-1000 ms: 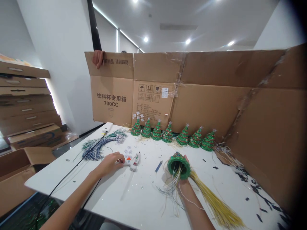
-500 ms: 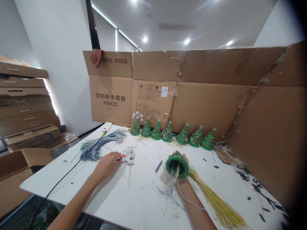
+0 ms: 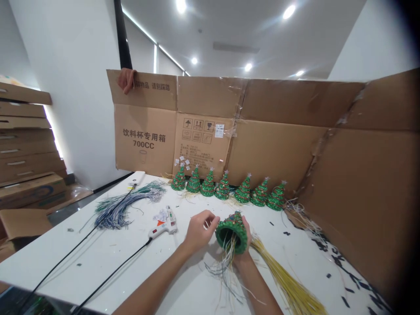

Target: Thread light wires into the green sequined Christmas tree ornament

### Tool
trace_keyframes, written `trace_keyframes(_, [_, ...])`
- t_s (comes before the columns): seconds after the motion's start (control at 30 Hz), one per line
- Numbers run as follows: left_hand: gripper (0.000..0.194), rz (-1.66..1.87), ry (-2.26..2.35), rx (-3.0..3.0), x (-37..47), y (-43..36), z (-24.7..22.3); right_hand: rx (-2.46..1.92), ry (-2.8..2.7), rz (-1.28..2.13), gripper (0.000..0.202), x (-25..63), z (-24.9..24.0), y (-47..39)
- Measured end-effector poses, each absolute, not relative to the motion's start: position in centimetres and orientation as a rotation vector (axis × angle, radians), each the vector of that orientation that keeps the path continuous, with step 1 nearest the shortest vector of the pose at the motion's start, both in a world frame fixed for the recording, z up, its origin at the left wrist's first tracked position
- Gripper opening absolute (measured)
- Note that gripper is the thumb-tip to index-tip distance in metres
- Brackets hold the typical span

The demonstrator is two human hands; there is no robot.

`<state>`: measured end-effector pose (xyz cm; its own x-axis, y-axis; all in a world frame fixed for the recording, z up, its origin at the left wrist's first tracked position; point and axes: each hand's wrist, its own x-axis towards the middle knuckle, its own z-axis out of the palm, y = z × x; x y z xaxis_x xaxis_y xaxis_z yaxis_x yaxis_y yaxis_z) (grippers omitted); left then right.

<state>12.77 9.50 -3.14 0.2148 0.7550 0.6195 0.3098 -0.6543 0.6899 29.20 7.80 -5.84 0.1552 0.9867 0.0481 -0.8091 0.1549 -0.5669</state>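
A small green Christmas tree ornament point(image 3: 245, 239) lies tipped in my right hand point(image 3: 246, 251), its hollow base facing me. Pale wires point(image 3: 226, 264) hang out of that hollow. My right fingers wrap round its far right side. Close against the left of the rim is my left hand point(image 3: 200, 229), thumb and forefinger curved together in a pinch; whatever is between the tips is too small to make out. A white hot glue gun point(image 3: 164, 228) with an orange trigger rests on the table to the left, its black cord running toward me.
Several finished-looking trees point(image 3: 225, 187) stand in a row before a cardboard screen point(image 3: 272, 140). Another person's hand point(image 3: 126, 80) grips its top left. Blue-green wires point(image 3: 113, 214) lie left, yellow wires point(image 3: 288, 278) right, with dark scraps point(image 3: 354, 275) beyond.
My left hand has let go of the glue gun and moved right to the tree's rim. The tree stays in my right hand. The view has shifted slightly.
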Motion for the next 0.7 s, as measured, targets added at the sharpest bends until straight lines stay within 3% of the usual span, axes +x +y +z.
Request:
trace_keyframes(0.33, [0.033,1.402,0.824,2.013,11.7,7.4,-5.1,-0.53,-0.487,1.344,0.03,27.7,-5.4,7.2])
trace_keyframes(0.5, [0.045,1.288,0.796,2.033,11.9,7.2,-5.9,-0.53,-0.524,1.26,0.026,27.9,-6.1,7.2])
trace_keyframes(0.7, [0.04,1.284,0.798,1.938,12.0,8.0,-6.3,-0.48,-0.579,1.221,0.032,28.0,-6.3,7.6])
